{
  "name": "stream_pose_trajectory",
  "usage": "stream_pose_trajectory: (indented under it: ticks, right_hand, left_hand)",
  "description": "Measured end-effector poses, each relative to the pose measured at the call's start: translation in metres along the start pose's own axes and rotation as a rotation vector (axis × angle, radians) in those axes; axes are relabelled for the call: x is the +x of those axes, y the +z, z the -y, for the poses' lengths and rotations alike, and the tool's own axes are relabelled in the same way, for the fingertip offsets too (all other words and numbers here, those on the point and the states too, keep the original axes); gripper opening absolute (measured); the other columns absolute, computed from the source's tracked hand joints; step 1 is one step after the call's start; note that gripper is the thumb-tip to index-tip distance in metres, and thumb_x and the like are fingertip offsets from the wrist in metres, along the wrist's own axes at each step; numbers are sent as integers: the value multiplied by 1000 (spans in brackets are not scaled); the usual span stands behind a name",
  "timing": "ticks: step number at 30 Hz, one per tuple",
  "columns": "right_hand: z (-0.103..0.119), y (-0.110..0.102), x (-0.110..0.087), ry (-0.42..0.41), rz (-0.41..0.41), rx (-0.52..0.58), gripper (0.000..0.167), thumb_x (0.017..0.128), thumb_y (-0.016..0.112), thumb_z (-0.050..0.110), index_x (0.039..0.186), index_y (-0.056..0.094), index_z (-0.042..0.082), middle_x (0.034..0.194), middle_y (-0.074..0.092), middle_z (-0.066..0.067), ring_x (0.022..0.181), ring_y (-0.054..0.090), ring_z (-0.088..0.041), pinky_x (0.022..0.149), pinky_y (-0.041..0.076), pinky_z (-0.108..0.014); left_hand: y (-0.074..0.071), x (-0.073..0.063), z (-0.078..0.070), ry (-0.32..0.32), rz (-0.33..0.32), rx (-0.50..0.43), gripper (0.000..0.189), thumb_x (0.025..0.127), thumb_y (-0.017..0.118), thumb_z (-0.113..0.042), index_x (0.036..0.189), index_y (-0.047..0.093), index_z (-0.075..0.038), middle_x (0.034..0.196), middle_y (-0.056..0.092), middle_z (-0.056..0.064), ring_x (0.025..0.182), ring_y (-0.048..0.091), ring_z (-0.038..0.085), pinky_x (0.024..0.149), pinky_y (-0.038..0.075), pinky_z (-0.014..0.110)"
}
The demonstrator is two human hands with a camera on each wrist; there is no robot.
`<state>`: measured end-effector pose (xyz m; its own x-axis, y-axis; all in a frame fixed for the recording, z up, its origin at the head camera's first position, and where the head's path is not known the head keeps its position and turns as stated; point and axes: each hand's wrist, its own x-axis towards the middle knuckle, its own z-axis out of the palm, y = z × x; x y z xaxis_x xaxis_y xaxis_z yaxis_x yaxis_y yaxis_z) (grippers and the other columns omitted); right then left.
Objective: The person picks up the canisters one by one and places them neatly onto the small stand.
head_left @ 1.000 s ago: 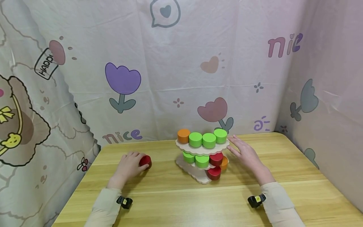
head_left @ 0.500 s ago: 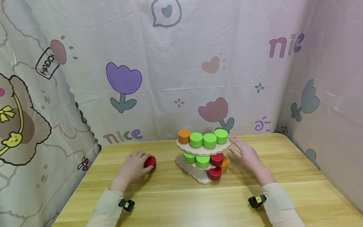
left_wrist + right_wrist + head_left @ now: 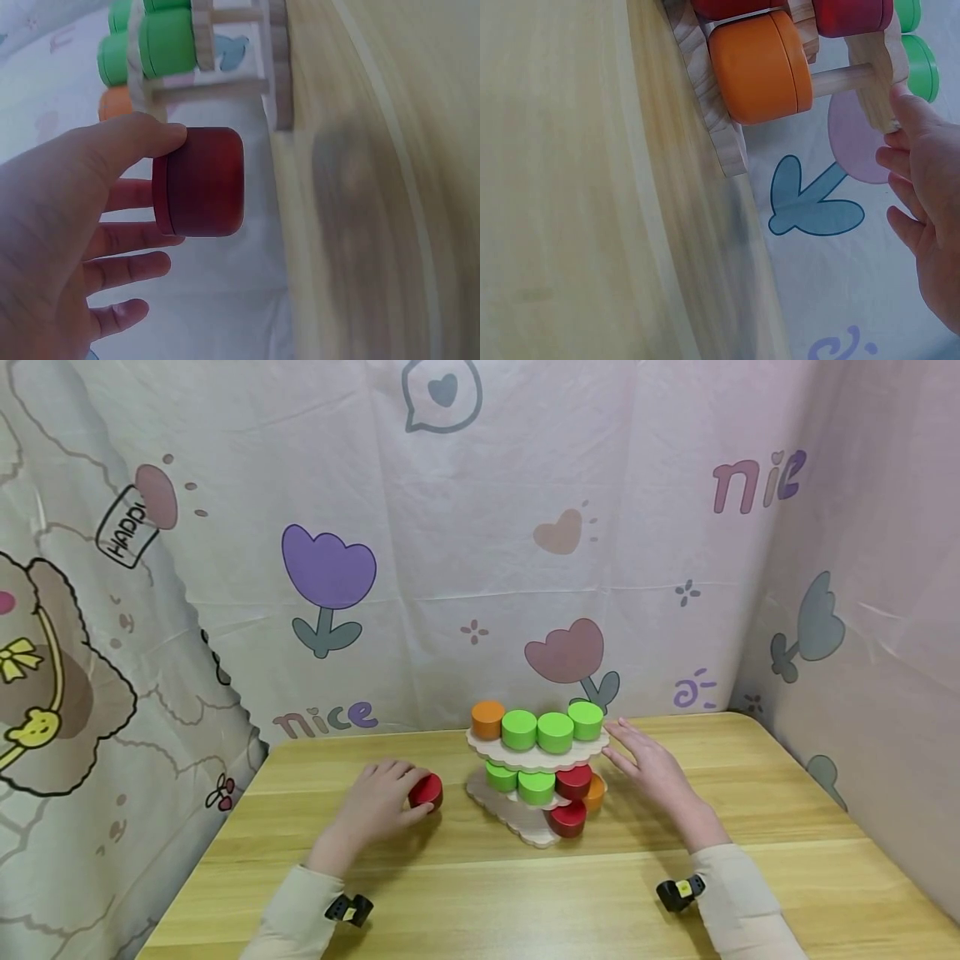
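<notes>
My left hand (image 3: pixel 377 807) pinches a red cylinder block (image 3: pixel 427 793) between thumb and fingers, left of a tiered wooden stand (image 3: pixel 536 760). In the left wrist view the red block (image 3: pixel 206 184) hangs over the table, its shadow below. My right hand (image 3: pixel 654 768) touches the right rim of the stand's top tier with fairly straight fingers. That tier bears an orange block (image 3: pixel 487 720) and several green blocks (image 3: pixel 555 732). Lower down are more green blocks (image 3: pixel 536 787), two red blocks (image 3: pixel 567 818) and an orange block (image 3: pixel 757 67).
The stand's scalloped bottom tier (image 3: pixel 517 822) rests on a wooden table (image 3: pixel 480 902). A patterned cloth (image 3: pixel 450 552) hangs behind the table and along both sides.
My left hand has carried the red block to the right, closer to the stand. The right hand stays at the top tier's rim, and the stand's blocks have not moved.
</notes>
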<state>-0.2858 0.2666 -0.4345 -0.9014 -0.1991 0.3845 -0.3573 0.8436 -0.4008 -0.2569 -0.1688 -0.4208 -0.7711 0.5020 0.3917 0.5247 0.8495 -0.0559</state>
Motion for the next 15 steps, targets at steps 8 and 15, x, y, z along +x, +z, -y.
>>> stream_pose_trajectory:
  ticks: [8,15]
  right_hand:
    - [0,0,0,10,3,6,57,99,52,41,144,46,8,151,42,-17,143,34,-39,113,27,-59]
    - [0,0,0,10,2,8,57,99,52,41,144,46,7,150,42,-18,143,34,-39,113,27,-59]
  left_hand:
    - [-10,7,-24,77,-20,-12,46,82,73,-48,116,67,-19,108,67,1,105,58,22,93,46,43]
    - [-12,12,-42,190,-77,7,47,81,72,-50,117,66,-20,107,67,-1,101,58,18,89,46,39]
